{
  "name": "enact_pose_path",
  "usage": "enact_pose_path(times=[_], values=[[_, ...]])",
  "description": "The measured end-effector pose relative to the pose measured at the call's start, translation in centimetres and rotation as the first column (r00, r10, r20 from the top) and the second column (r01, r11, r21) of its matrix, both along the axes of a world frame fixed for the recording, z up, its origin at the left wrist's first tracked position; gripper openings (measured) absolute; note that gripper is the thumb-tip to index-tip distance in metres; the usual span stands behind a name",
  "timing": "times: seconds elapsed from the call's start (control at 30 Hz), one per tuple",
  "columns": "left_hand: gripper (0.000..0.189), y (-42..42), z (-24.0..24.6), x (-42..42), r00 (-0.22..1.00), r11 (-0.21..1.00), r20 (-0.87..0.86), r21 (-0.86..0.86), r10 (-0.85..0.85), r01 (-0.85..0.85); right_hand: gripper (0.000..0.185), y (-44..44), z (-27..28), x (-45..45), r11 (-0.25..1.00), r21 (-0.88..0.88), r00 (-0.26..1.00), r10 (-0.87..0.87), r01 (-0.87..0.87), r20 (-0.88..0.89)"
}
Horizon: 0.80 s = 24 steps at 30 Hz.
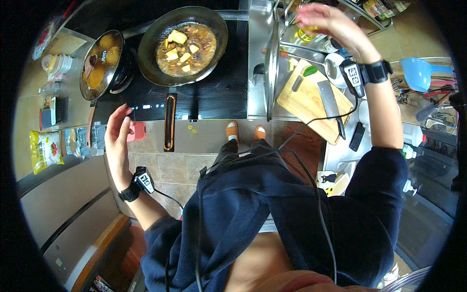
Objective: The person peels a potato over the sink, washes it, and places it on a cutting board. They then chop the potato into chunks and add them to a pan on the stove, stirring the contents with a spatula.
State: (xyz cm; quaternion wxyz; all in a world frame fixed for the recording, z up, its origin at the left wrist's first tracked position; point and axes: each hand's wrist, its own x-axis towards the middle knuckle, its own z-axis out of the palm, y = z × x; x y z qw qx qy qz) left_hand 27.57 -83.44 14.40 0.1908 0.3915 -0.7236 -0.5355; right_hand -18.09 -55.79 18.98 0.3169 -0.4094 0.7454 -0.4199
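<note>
My left hand [118, 127] hovers by the front edge of the black cooktop [226, 98], fingers apart and holding nothing. Blurred, my right hand [323, 22] reaches over the back right counter, above a yellow-capped bottle [305, 35]; whether it touches anything is unclear. A wok [146, 54] on the cooktop holds brown stew [204, 43] topped with yellow chunks [177, 37]. Left of it stands a lidded pot [100, 65]. On the right counter a wooden cutting board [310, 95] carries a cleaver [329, 98] and a green vegetable piece [310, 70].
A pan lid [271, 65] stands on edge beside the cooktop. The wok's handle [169, 124] projects over the counter's front edge. Near the board lie a white bowl [335, 69] and a black phone-like object [356, 137]. A blue dipper [416, 75] sits farther right.
</note>
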Motion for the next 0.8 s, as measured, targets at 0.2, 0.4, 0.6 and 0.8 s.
enact_pose_path(times=[0.2, 0.4, 0.6, 0.8], values=[[0.036, 3.6, -0.5, 0.3, 0.994, 0.994, -0.028, -0.021, 0.105, -0.105, 0.039, 7.3, -16.6, -4.0, 0.872, 0.467, 0.967, -0.023, 0.143, -0.254], [0.034, 7.1, -0.4, 0.8, 0.985, 0.985, 0.013, -0.032, 0.171, -0.17, 0.046, 7.0, -27.1, -3.5, 0.823, 0.549, 0.785, 0.243, 0.144, -0.569], [0.032, 10.4, 0.3, 1.5, 0.969, 0.969, 0.026, -0.031, 0.244, -0.244, 0.046, 5.1, -31.1, -2.3, 0.826, 0.498, 0.649, 0.231, 0.262, -0.725], [0.033, 12.6, 0.8, 0.9, 0.941, 0.943, 0.064, -0.039, 0.333, -0.331, 0.049, 3.8, -32.4, -2.7, 0.82, 0.481, 0.68, 0.162, 0.311, -0.715]])
